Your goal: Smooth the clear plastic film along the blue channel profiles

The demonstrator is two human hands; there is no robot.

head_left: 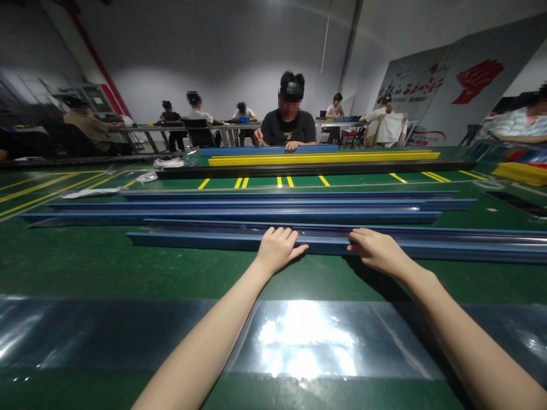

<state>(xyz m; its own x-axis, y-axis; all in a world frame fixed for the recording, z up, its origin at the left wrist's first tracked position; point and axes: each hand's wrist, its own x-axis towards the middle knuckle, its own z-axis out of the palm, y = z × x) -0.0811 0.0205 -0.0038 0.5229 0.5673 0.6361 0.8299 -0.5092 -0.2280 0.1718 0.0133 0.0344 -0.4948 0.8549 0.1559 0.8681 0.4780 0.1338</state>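
Note:
A long blue plastic channel (196, 240) lies crosswise in front of me on the green table, running out of view at the right. Over its near wall hook the fingers of my left hand (277, 249), with the thumb stretched along the outer side. Farther right, my right hand (376, 249) is closed at the same wall, fingers curled over the edge; the tips are partly hidden. Shiny clear material shows inside the channel between the hands. Nearer to me, below both forearms, a wide strip of clear film (205, 319) lies flat and reflects the light.
Several more blue channels (231, 217) lie just beyond, then a black profile (256, 171) and a yellow one (325, 159). A person in a dark shirt (288, 130) sits opposite. A phone (515, 203) lies at the right, and crumpled clear plastic (168, 163) at the back left.

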